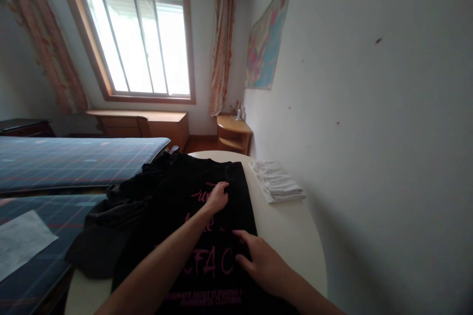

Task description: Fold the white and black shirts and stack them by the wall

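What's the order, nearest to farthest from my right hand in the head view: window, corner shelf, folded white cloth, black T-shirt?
1. Black T-shirt, beneath your right hand.
2. Folded white cloth, ahead to the right.
3. Corner shelf, ahead, beyond the table.
4. Window, farthest, ahead left.

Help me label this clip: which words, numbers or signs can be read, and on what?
"FA C": large pink letters on the black garment.
"ABOUT": small pink print lower down, blurred.
"CLOTHING": the line beneath, blurred.
Other print there: partly covered by the left hand or too blurred to read surely.
Wall map: lettering too small.
Paper at far left: too faint.
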Demonstrator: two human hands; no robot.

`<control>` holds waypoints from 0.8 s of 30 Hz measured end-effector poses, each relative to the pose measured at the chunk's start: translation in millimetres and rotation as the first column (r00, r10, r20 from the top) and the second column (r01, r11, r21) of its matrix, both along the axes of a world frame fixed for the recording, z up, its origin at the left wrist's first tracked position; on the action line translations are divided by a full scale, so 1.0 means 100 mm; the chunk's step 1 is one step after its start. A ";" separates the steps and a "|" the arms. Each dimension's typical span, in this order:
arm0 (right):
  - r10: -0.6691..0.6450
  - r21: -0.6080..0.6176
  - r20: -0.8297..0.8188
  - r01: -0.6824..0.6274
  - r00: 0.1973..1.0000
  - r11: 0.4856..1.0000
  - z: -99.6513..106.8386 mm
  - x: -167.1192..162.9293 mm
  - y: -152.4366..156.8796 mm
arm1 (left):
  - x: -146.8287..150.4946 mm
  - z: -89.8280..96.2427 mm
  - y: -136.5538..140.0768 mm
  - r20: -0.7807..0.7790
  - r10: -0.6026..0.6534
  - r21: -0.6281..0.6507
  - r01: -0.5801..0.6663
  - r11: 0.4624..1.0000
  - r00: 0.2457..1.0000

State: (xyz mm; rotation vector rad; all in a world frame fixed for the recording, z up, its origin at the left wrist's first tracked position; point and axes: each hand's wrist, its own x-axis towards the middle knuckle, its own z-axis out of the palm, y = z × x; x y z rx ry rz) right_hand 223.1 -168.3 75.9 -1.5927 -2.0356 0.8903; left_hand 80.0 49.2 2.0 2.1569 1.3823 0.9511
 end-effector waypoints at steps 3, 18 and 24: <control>0.007 -0.082 0.126 0.004 0.992 0.997 0.06 -0.01 -0.09 | -0.06 -0.04 0.02 -0.005 0.011 0.012 -0.011 1.000 1.000; 0.544 -0.455 0.031 -0.472 0.839 0.755 0.35 -0.07 -0.19 | -0.25 0.04 -0.25 -0.215 -0.067 0.019 0.073 0.997 0.974; 0.554 -0.520 -0.049 -0.495 0.831 0.696 0.27 -0.10 -0.12 | -0.43 0.08 -0.53 -0.336 -0.139 0.018 0.154 0.988 0.931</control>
